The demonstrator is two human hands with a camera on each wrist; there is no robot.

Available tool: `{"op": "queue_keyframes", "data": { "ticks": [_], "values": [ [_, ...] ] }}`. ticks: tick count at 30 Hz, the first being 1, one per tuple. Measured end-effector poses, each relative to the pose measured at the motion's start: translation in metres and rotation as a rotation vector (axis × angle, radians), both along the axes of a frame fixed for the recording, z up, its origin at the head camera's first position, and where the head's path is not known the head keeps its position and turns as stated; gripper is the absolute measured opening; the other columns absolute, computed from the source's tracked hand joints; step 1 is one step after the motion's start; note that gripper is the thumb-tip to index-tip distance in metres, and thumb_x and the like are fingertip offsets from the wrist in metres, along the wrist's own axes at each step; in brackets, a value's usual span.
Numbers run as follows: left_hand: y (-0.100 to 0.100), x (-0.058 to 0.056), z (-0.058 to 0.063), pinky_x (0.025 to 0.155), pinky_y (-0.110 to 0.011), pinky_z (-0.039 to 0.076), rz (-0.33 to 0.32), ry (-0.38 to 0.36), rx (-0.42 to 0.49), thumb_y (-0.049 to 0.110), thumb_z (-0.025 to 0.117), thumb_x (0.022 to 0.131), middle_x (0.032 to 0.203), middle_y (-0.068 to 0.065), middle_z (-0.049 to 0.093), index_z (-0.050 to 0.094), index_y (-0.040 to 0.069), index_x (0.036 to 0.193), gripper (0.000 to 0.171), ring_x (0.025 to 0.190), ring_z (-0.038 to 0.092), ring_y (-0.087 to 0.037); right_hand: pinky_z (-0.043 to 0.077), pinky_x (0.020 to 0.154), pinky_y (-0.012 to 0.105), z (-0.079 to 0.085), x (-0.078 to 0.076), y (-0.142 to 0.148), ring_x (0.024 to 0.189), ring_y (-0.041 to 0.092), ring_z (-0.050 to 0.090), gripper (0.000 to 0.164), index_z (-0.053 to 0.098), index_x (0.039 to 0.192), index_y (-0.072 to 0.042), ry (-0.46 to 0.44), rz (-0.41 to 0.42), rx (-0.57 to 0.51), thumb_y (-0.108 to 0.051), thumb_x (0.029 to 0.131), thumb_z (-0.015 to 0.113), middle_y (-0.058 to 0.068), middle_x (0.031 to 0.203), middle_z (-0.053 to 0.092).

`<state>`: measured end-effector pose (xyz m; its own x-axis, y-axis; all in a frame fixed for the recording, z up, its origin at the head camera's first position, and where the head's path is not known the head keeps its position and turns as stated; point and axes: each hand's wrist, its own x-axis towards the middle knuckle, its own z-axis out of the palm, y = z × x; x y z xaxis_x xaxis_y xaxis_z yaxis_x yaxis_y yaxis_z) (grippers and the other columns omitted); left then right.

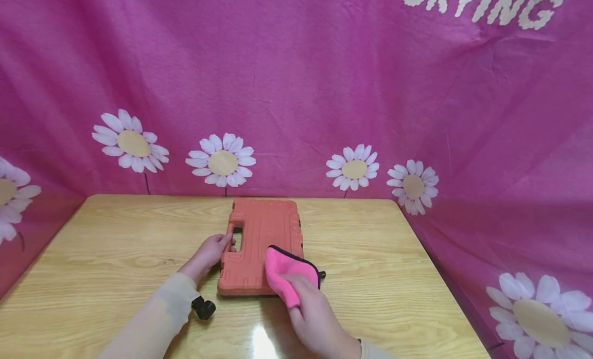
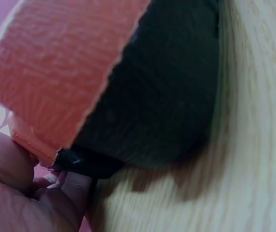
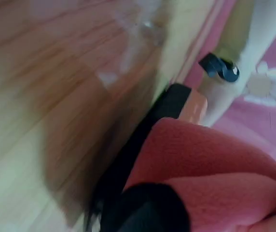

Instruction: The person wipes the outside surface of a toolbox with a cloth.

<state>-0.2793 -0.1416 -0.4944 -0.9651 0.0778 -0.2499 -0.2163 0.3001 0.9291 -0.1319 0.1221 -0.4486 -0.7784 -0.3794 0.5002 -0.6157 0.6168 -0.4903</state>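
An orange plastic carrying case [image 1: 264, 235] with a black lower half [image 2: 157, 87] lies on the wooden table, its handle toward the left. My left hand [image 1: 210, 253] grips that handle, thumb on top and fingers curled through the opening, as the left wrist view also shows at the handle [image 2: 36, 145]. In my right hand [image 1: 317, 318] is a folded pink cloth [image 1: 289, 271] with black edging, held over the case's near right corner. The right wrist view shows the cloth [image 3: 210, 164] up against the case's side, covering part of it.
The wooden table [image 1: 370, 246] extends around the case on all sides. A magenta curtain [image 1: 287, 91] with white daisies hangs behind and beside the table. A small black device [image 1: 204, 308] is strapped at the left wrist.
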Motion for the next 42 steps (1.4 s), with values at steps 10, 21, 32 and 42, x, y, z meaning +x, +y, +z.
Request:
{"op": "queue_keyframes", "data": {
  "ticks": [10, 21, 32, 42],
  "values": [
    [0.000, 0.000, -0.001, 0.072, -0.023, 0.055, -0.008, 0.006, -0.020, 0.026, 0.035, 0.114, 0.092, -0.012, 0.067, 0.056, -0.013, 0.124, 0.045, 0.078, 0.061, -0.010, 0.053, 0.102, 0.026, -0.003, -0.003, -0.039, 0.112, 0.014, 0.066, 0.021, 0.067, 0.123, -0.009, 0.101, 0.264, 0.327, -0.017, 0.105, 0.059, 0.001, 0.115, 0.069],
    [0.002, 0.000, 0.000, 0.076, -0.026, 0.053, -0.035, 0.081, -0.104, 0.022, 0.037, 0.113, 0.095, -0.018, 0.069, 0.060, -0.014, 0.118, 0.043, 0.086, 0.064, -0.018, 0.042, 0.114, 0.019, -0.012, -0.014, -0.062, 0.126, 0.013, 0.057, 0.041, 0.061, 0.136, -0.011, 0.226, 0.409, 0.598, -0.006, 0.096, 0.068, 0.001, 0.135, 0.060],
    [0.000, 0.000, 0.003, 0.072, -0.026, 0.048, -0.058, 0.063, -0.092, 0.023, 0.037, 0.114, 0.089, -0.011, 0.062, 0.057, -0.012, 0.118, 0.041, 0.080, 0.057, -0.016, 0.046, 0.106, 0.015, -0.011, -0.020, -0.059, 0.116, 0.008, 0.059, 0.032, 0.067, 0.130, -0.014, 0.217, 0.393, 0.666, -0.009, 0.099, 0.066, -0.004, 0.130, 0.061],
    [-0.001, 0.001, 0.002, 0.069, -0.024, 0.048, -0.066, 0.078, -0.097, 0.022, 0.038, 0.113, 0.088, -0.011, 0.063, 0.057, -0.012, 0.117, 0.039, 0.075, 0.057, -0.013, 0.045, 0.106, 0.013, -0.015, -0.021, -0.039, 0.119, 0.007, 0.060, 0.029, 0.070, 0.127, -0.014, 0.186, 0.421, 0.650, -0.009, 0.099, 0.065, -0.004, 0.128, 0.063]
  ]
}}
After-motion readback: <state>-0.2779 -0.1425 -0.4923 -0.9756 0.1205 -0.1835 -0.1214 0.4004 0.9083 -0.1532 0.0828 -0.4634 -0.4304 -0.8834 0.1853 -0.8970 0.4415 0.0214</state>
